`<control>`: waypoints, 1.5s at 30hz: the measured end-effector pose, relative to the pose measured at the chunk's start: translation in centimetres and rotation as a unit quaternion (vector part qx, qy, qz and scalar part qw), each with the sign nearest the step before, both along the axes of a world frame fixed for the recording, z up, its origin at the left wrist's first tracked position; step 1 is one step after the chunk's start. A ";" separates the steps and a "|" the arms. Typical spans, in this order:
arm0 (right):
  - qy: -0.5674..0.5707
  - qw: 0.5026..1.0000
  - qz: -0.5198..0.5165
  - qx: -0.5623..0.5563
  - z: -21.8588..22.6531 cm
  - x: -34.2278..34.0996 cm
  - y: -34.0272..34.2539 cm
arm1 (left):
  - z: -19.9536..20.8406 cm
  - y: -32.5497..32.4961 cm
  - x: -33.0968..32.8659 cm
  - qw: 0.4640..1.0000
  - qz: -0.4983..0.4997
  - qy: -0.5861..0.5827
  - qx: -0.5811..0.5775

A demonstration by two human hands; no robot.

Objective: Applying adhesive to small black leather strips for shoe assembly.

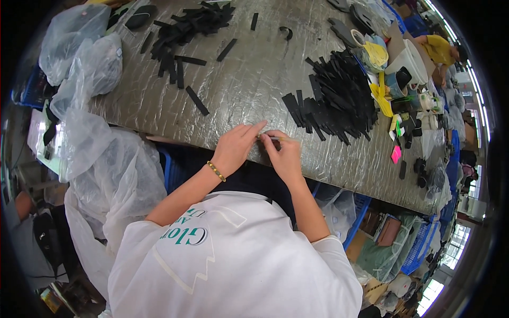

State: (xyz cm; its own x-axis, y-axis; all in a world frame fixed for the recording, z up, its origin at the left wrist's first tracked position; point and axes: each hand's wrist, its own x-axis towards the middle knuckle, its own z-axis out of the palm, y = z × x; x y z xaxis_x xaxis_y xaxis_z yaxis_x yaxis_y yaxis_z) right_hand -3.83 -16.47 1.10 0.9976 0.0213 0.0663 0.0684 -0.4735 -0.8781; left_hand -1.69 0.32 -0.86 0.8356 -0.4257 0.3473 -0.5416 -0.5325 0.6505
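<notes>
Film-covered worktable (238, 90), heap of black strips (185, 27) lay at far left, broader pile of black strips (347, 95) lay at right, loose strips (197, 100) lay between, curled black strip (289, 34) lay farther back, pink tag (396, 155) lay rightward.

A: Cam pos?
B: Head-mt, L one of side-by-side fisheye pair. Faces steeply down; pic upright, not mirrored.
A: Range?
B: Close. White shirt (238, 270) fills lower ctr, L hand (236, 144) & R hand (284, 158) approx mid-frame, tabletop (246, 79) beyond, twd top.
A: FOV?
B: V wide: room incl. windows (456, 247) leans & bends at R edge; corners go black.
</notes>
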 end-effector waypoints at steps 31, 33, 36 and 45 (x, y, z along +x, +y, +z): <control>-0.150 0.926 -0.035 -0.345 0.2 1.6 -2.8 | 3.5 13.8 2.4 0.949 0.283 -0.060 -0.126; -0.160 0.947 0.000 -0.277 0.4 3.2 -0.4 | 3.6 15.6 1.9 0.928 0.331 -0.054 -0.162; -0.145 0.968 0.091 -0.181 0.6 4.7 7.4 | 3.6 16.0 1.4 0.920 0.339 -0.064 -0.186; -0.136 0.973 0.122 -0.142 -2.0 5.6 5.9 | 3.9 13.0 0.7 0.951 0.274 -0.014 -0.144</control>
